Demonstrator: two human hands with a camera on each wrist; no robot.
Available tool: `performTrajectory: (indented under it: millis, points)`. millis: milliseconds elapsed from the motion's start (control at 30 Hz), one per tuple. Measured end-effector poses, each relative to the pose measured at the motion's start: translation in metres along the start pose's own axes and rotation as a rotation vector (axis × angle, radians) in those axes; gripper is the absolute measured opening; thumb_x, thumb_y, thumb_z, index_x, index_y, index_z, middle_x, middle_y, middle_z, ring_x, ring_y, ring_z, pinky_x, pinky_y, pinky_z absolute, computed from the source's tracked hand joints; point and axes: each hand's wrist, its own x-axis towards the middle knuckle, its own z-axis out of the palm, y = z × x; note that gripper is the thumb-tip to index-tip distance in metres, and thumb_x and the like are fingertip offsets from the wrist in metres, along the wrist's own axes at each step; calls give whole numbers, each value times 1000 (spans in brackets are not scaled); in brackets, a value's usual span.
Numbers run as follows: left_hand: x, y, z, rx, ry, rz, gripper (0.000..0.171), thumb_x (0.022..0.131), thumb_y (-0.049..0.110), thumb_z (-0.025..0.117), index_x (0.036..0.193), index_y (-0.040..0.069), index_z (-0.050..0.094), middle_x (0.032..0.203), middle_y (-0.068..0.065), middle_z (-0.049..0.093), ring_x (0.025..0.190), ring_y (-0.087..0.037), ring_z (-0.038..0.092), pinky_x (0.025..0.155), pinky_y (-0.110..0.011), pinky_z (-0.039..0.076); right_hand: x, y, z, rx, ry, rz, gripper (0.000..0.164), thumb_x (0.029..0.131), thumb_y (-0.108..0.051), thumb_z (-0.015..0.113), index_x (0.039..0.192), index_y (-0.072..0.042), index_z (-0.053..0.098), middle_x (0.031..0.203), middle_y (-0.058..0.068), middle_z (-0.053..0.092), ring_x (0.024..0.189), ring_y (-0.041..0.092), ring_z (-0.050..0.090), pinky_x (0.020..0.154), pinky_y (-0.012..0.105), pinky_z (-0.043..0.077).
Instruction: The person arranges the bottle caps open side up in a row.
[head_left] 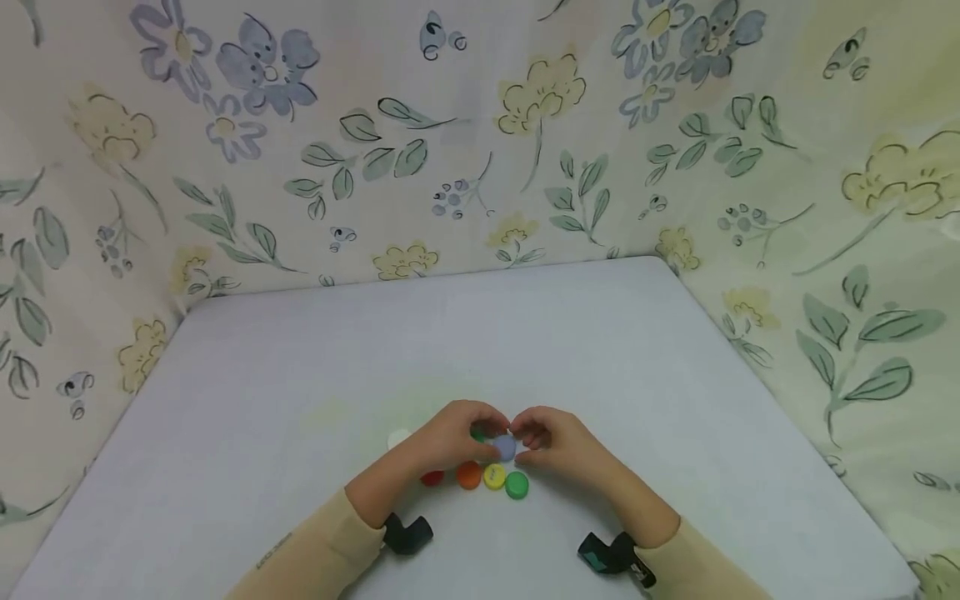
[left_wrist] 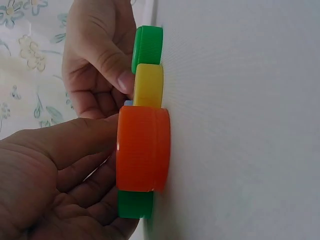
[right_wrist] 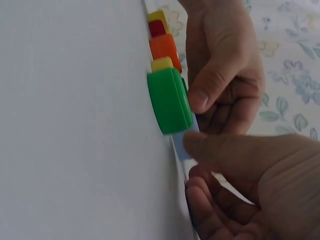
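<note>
A light blue bottle cap (head_left: pixel 504 447) lies between my two hands over the white table. My left hand (head_left: pixel 457 437) pinches it, with the thumb at its left edge and the index finger curving past its far side. My right hand (head_left: pixel 558 442) has its thumb at the cap's right edge, fingers loosely bent. Beyond my left thumb, a green cap (head_left: pixel 477 433) is partly hidden by that hand. Nearer me sit an orange cap (head_left: pixel 469 475), a yellow cap (head_left: pixel 495 477) and another green cap (head_left: pixel 517 485), side by side. A red cap (head_left: pixel 432 478) is partly covered by the left wrist.
A white cap (head_left: pixel 398 437) lies left of my left hand. In the right wrist view another yellow cap (right_wrist: pixel 158 16) shows behind the red one. The white tabletop (head_left: pixel 420 350) reaches back to a flowered cloth (head_left: pixel 480 167), which also hangs along both sides.
</note>
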Motion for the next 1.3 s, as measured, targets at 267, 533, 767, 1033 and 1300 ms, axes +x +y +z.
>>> performTrajectory:
  millis: [267, 533, 767, 1033, 1300]
  points:
    - [0, -2, 0, 48, -27, 32, 31, 88, 3, 79, 117, 12, 72, 110, 8, 69, 106, -13, 62, 99, -36, 50, 2, -8, 8, -112, 23, -20, 26, 84, -3, 83, 102, -13, 68, 96, -7, 65, 87, 15, 58, 79, 29, 52]
    - [-1, -1, 2, 58, -4, 46, 27, 90, 2, 76, 115, 12, 74, 110, 8, 70, 104, -12, 62, 96, -33, 50, -2, -7, 10, -94, 60, 17, 25, 84, -5, 83, 102, -16, 69, 91, -9, 64, 84, 14, 60, 75, 28, 53]
    - [-2, 1, -2, -4, 38, 55, 25, 92, 4, 75, 114, 13, 76, 109, 9, 72, 108, -13, 64, 98, -39, 51, -1, -11, 6, -59, 96, -2, 24, 85, -6, 83, 103, -15, 71, 96, -8, 69, 89, 12, 65, 82, 28, 55]
    - [-1, 9, -11, -86, 131, 65, 19, 95, 10, 74, 114, 14, 77, 109, 8, 74, 107, -13, 67, 101, -43, 52, 8, -26, -4, -26, 168, -17, 20, 87, 0, 80, 105, -7, 74, 102, 0, 74, 92, 15, 70, 80, 27, 58]
    - [5, 22, -14, -263, 296, -71, 15, 96, 17, 74, 111, 16, 75, 105, 5, 73, 101, -16, 68, 92, -36, 56, 23, -37, -19, 12, 176, 25, 20, 94, -1, 72, 113, -4, 75, 108, 4, 74, 95, 17, 68, 82, 29, 58]
